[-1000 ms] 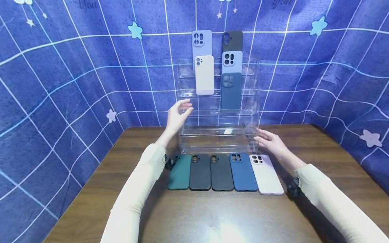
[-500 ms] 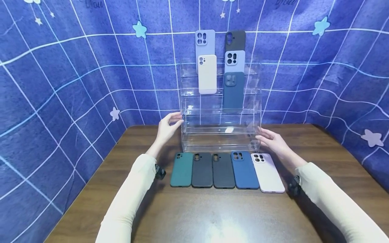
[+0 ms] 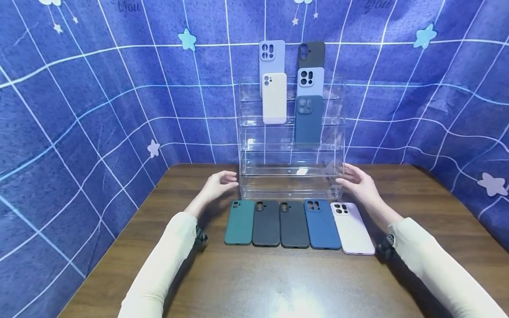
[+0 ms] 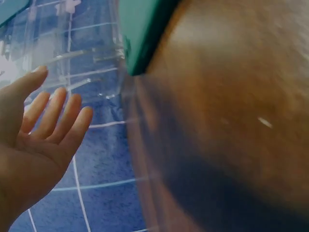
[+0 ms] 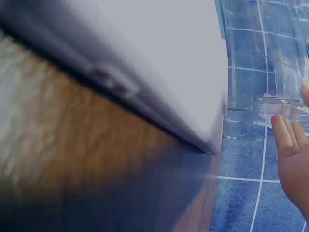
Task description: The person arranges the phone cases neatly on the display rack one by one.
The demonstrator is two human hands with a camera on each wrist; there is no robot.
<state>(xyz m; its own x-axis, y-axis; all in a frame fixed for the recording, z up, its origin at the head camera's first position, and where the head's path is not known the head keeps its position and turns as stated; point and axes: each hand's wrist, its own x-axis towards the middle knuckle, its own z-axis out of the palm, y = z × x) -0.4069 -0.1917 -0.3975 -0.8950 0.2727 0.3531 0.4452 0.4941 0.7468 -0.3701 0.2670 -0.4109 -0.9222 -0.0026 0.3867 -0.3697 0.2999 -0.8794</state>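
Toward the bench's [image 3: 254,278] far edge stands a clear rack [image 3: 278,193], flanked now that the left hand [image 3: 216,186] has dropped opposite the right hand [image 3: 362,183]; both have relaxed fingers, seemingly gripping nothing.

The rack [image 3: 292,183] stands between my left hand [image 3: 218,185] and right hand [image 3: 361,184], five cases [image 3: 294,226] lying along its front. I could pass over the surface [image 3: 238,282] nearer me, or outside either hand; cloth [image 3: 119,97] closes the back.

Ten phone cases [image 3: 274,104], one clear rack [image 3: 288,194], one left hand [image 3: 216,185], one right hand [image 3: 362,185]
Five cases on the rack, five on the counter [image 3: 238,282].
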